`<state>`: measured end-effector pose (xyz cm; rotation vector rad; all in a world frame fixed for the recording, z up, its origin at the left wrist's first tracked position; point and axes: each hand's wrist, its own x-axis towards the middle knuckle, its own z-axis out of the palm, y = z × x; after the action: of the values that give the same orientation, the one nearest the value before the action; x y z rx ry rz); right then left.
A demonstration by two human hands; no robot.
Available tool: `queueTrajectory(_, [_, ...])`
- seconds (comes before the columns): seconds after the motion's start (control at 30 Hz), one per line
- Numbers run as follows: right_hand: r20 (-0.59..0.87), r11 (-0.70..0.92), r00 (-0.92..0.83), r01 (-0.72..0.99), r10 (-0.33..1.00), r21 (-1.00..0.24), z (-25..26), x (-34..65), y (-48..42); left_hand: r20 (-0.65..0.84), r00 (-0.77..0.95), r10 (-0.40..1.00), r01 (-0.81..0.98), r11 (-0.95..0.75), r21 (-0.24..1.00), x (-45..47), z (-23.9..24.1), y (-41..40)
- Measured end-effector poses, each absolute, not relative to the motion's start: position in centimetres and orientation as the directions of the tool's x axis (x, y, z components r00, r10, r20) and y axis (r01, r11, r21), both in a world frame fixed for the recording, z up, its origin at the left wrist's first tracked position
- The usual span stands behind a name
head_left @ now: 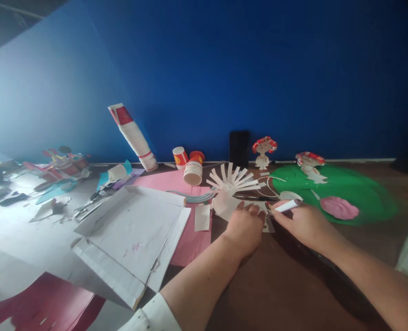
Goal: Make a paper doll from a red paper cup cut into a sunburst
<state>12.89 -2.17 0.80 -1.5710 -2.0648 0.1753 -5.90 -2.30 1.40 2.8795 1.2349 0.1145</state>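
Note:
My right hand [305, 225] grips a white marker [288, 205], its tip end by the fingers and low over the paper. My left hand [247, 227] lies on a piece of white paper [269, 224] on the brown table, fingers spread and pressing down. Just beyond it is a paper cup cut into a fan of white strips [229, 184]. A dark pen [254, 198] lies between the fan and my hands. Part of the paper is hidden under my left hand.
Left of my arm lies a white box lid [135, 230] on pink paper [197, 250]. A leaning stack of paper cups [135, 138] stands behind. Right are green paper [365, 197], a pink cutout [339, 208] and a paper figure [264, 151]. A blue partition [204, 82] closes the back.

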Motion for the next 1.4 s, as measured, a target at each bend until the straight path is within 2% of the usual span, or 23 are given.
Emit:
queueTrajectory(0.17, [0.332, 0.332, -0.207, 0.863, 0.92, -0.382, 0.9, 12.9, -2.3, 0.074, 0.658, 0.749, 0.745, -0.663, 0.074, -5.9, 1.3, -2.5])
queueTrajectory(0.37, [0.337, 0.353, -0.231, 0.862, 0.912, -0.364, 1.2, 12.8, -2.5, 0.007, 0.645, 0.764, 0.758, -0.641, 0.119, -5.8, 1.9, -2.7])
queueTrajectory(0.6, [0.271, 0.327, -0.234, 0.865, 0.934, -0.381, 2.0, 12.5, -2.8, 0.0, 0.647, 0.763, 0.758, -0.642, 0.115, -5.9, 2.0, -2.7])
queueTrajectory(1.13, [0.291, 0.348, -0.246, 0.859, 0.924, -0.376, 2.0, 12.3, -3.0, 0.004, 0.665, 0.747, 0.742, -0.662, 0.11, -6.0, 2.0, -2.6])
queueTrajectory(1.4, [0.324, 0.359, -0.254, 0.875, 0.911, -0.324, 1.5, 12.3, -3.0, 0.012, 0.663, 0.749, 0.742, -0.659, 0.122, -6.0, 1.9, -2.6])
